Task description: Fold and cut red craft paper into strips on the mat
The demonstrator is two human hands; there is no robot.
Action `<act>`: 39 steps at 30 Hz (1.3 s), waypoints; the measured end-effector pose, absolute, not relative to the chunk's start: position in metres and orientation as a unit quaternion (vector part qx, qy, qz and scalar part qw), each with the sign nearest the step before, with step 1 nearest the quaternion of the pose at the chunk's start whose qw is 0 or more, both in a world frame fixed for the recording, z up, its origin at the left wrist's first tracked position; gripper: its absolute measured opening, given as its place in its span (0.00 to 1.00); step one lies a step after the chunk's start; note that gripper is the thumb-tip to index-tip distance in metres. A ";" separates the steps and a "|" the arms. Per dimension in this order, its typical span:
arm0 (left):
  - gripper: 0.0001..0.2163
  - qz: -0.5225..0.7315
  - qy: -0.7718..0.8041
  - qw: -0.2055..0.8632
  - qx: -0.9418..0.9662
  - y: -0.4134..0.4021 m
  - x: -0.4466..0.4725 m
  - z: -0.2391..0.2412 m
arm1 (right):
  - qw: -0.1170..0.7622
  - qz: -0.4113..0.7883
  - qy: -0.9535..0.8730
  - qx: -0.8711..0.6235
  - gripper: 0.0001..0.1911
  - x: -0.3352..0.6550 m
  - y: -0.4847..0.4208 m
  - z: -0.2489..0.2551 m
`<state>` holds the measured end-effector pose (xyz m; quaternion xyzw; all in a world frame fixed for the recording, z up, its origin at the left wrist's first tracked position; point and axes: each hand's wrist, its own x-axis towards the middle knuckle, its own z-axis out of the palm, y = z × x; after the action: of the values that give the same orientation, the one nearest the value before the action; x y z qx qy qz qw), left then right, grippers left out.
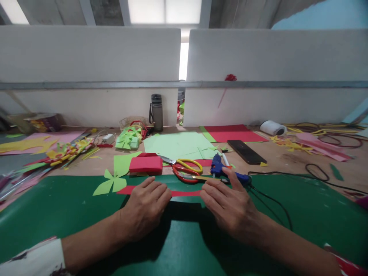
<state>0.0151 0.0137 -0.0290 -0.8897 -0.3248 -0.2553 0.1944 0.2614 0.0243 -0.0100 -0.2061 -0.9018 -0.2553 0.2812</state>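
A narrow red paper strip (186, 193) stretches between my two hands above the green mat. My left hand (148, 205) is closed on it, with one end poking out to the left. My right hand (230, 207) grips the other part, its index finger raised; the thumbs are hidden. Just beyond lie red-and-yellow-handled scissors (186, 168), a stack of red paper pieces (146, 165) and a blue glue gun (217, 165). A light green paper flower shape (110, 182) rests left of my left hand.
Behind are pale green sheets (175, 143), red sheets (232, 133), a black phone (246, 151) and a grey bottle (156, 113). Paper flowers (69, 151) are heaped at the left. A black cord (283, 209) runs over the green mat (184, 249) at right. White panels (86, 57) stand behind.
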 end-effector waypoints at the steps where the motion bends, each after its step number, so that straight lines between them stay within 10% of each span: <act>1: 0.11 -0.257 -0.329 0.202 -0.886 0.015 0.011 -0.029 | 0.281 -0.256 -0.901 -0.210 0.11 0.265 0.027 -0.009; 39: 0.09 -0.270 -0.287 0.260 -0.882 0.012 -0.052 -0.031 | 0.296 -0.239 -0.894 -0.236 0.11 0.262 0.032 -0.021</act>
<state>-0.0522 0.0123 -0.0315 -0.8818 -0.2867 -0.2698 0.2597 0.2621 0.0322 -0.0208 -0.2364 -0.8940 -0.2388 0.2963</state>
